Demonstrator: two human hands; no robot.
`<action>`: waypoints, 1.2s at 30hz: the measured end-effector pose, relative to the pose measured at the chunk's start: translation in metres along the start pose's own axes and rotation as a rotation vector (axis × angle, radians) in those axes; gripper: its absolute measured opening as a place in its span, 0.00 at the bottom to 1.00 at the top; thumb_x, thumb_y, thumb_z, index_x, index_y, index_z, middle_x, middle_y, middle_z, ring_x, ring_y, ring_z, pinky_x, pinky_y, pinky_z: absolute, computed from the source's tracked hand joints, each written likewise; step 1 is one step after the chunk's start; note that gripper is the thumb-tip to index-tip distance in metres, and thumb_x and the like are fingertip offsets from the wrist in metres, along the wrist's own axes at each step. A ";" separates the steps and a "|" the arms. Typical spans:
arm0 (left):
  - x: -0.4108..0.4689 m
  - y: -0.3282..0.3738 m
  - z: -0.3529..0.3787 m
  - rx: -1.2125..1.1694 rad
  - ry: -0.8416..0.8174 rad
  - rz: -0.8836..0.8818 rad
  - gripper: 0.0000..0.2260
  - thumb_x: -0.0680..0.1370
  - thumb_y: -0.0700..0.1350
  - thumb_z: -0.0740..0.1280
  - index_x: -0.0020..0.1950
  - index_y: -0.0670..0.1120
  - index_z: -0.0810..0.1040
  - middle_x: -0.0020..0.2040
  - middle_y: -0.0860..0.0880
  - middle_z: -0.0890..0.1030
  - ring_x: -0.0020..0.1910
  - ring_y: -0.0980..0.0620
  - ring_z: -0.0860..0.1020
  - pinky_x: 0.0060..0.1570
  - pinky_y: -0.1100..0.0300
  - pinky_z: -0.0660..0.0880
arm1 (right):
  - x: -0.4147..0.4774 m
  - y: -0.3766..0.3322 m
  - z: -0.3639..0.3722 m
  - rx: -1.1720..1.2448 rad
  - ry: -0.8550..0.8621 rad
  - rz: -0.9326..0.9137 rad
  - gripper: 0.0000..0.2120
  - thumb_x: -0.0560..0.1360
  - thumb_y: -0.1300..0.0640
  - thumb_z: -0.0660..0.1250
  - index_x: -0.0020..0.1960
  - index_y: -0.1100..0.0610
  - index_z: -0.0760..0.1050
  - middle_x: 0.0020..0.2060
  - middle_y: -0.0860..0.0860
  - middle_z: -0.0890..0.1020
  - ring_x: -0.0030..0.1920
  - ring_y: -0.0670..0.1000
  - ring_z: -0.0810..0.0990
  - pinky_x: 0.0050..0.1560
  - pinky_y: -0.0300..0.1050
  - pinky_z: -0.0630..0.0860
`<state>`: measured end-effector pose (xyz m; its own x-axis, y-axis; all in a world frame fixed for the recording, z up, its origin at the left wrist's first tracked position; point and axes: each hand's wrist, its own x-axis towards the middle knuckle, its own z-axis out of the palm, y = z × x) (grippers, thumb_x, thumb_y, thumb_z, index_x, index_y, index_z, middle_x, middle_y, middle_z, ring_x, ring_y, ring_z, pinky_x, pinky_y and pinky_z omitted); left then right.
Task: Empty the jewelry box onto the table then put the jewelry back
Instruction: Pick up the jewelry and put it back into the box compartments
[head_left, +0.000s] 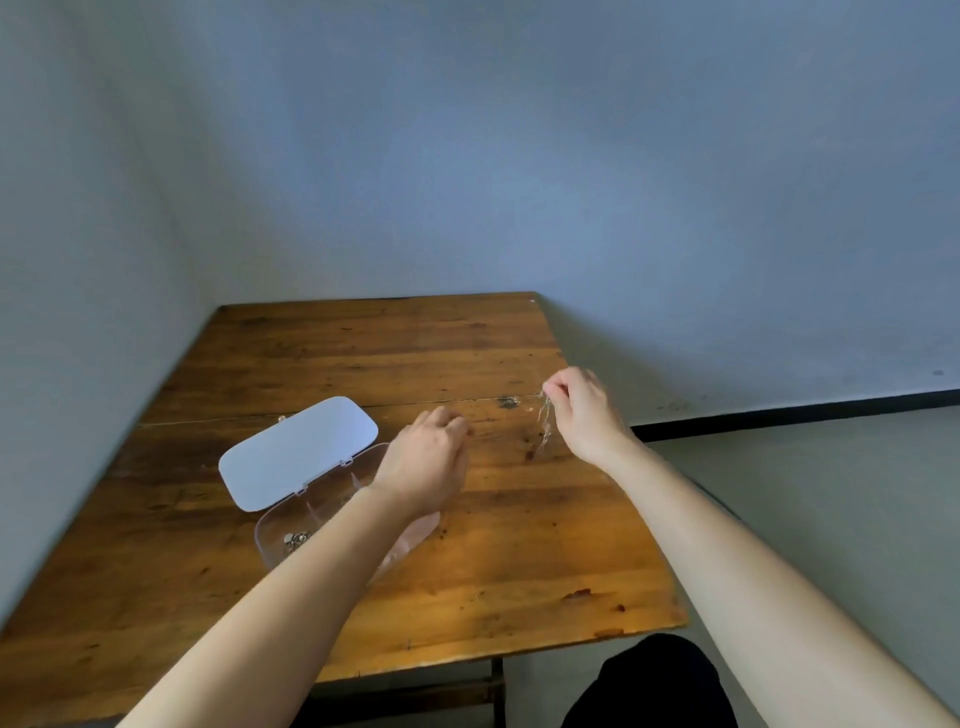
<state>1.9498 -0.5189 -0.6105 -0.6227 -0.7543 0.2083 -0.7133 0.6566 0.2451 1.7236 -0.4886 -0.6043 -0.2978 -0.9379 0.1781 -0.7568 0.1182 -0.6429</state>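
A clear plastic jewelry box (291, 519) lies open on the wooden table (519, 571), its white lid (296, 452) folded back to the far left. A small heap of metal jewelry (296, 539) sits in its left compartment. My left hand (426, 462) hovers over the box's right end, fingers curled; whether it holds anything is hidden. To the right, my right hand (582, 410) pinches a thin pale chain (544, 423) that dangles down just above the tabletop.
A small dark jewelry piece (509, 401) lies on the table beyond the hands. The table's right edge (623, 447) runs under my right forearm. Walls close in at the back and left. Dark clothing (649, 686) shows below the front edge.
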 end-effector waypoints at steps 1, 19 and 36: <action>0.011 -0.007 0.001 -0.005 -0.032 -0.049 0.15 0.81 0.43 0.58 0.65 0.44 0.76 0.66 0.45 0.76 0.64 0.43 0.73 0.58 0.47 0.75 | 0.014 -0.006 -0.002 0.047 0.014 0.014 0.10 0.84 0.56 0.57 0.50 0.59 0.74 0.54 0.51 0.75 0.54 0.50 0.73 0.53 0.42 0.65; 0.082 -0.060 0.045 0.244 -0.258 -0.244 0.12 0.80 0.44 0.57 0.56 0.48 0.79 0.51 0.47 0.81 0.46 0.46 0.79 0.43 0.54 0.80 | 0.164 -0.033 0.045 0.257 0.034 0.064 0.12 0.83 0.53 0.57 0.41 0.49 0.71 0.40 0.49 0.81 0.47 0.55 0.81 0.50 0.51 0.76; 0.077 -0.059 0.025 0.032 -0.268 -0.325 0.16 0.81 0.46 0.56 0.65 0.46 0.76 0.62 0.44 0.81 0.58 0.42 0.79 0.55 0.50 0.78 | 0.084 0.004 0.057 -0.225 -0.196 0.203 0.21 0.84 0.57 0.56 0.77 0.55 0.66 0.77 0.58 0.65 0.74 0.60 0.68 0.67 0.54 0.70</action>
<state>1.9358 -0.6156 -0.6321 -0.4220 -0.8973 -0.1293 -0.8935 0.3875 0.2268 1.7291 -0.5857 -0.6341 -0.3542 -0.9302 -0.0963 -0.8094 0.3566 -0.4666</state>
